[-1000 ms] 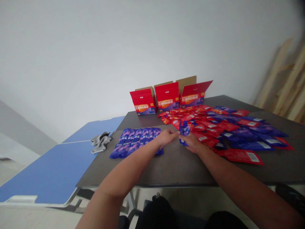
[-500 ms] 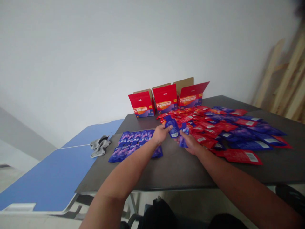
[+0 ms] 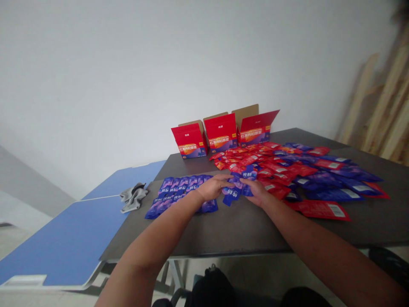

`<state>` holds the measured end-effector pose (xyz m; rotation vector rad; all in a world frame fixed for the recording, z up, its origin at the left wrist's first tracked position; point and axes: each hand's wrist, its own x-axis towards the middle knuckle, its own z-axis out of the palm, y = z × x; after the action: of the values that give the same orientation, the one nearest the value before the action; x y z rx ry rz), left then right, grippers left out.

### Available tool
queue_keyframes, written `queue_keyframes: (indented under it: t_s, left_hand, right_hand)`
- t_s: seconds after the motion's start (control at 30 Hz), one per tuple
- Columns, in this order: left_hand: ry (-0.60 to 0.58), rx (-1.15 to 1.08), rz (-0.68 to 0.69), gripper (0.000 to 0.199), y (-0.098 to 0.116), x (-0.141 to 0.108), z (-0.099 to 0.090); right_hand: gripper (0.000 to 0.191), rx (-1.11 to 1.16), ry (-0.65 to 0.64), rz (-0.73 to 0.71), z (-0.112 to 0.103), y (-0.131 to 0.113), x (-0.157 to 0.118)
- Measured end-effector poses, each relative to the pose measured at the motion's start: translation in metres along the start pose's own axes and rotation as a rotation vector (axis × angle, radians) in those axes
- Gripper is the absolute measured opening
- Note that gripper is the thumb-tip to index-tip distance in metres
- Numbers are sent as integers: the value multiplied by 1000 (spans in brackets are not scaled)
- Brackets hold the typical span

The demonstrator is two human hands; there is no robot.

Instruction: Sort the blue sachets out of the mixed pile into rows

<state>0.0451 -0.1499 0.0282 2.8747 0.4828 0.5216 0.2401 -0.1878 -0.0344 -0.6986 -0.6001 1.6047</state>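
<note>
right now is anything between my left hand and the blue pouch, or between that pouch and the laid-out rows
Nothing visible separates the left hand from the blue pouch it holds. Between that pouch and the laid-out rows, only that hand shows; its forearm hides part of them.

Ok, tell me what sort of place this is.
Probably a simple indoor workroom for handling packaged goods. Three open red boxes stand at the back of a dark table, a loose heap of red and blue pouches lies at the right, and rows of blue pouches lie at the left.
</note>
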Motion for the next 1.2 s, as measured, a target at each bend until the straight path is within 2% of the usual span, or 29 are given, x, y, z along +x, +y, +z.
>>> queue_keyframes:
  t_s: [0.1,0.23,0.27,0.4,0.47,0.53,0.67,0.8,0.9,0.97,1.07,1.2]
  left_hand:
    - [-78,10,-79,54,7,4,-5]
    - [-41,81,-248,35,28,18,0]
    - [-27,102,-307,35,34,22,4]
    - [-28,239,-645,60,59,36,21]
    - [-41,309,-764,66,67,43,26]
    - [-51,330,-803,66,72,48,29]
    - [-63,311,-791,63,69,51,29]
    - [-14,282,-779,64,47,42,21]
    - [8,307,-873,65,12,23,-2]
    - [25,328,-980,65,-17,3,-23]
    - [-19,368,-1159,61,-63,-38,-55]
    - [-103,416,-1330,49,-104,-89,-76]
  right_hand:
    - [17,-51,61,-27,-3,3,3]
    - [20,-66,76,-40,-2,5,3]
    - [19,-65,87,-47,-2,4,3]
    - [18,-77,130,-38,0,2,1]
    - [20,-76,125,-66,-1,2,2]
    - [21,-68,123,-121,-3,3,4]
    - [22,-57,127,-156,-6,5,8]
    - [23,-41,116,-162,-5,5,7]
    - [23,-35,149,-166,-3,5,5]
    - [24,-45,161,-161,-3,6,5]
    - [24,-76,151,-143,-4,7,5]
    - [23,-120,113,-129,-4,8,4]
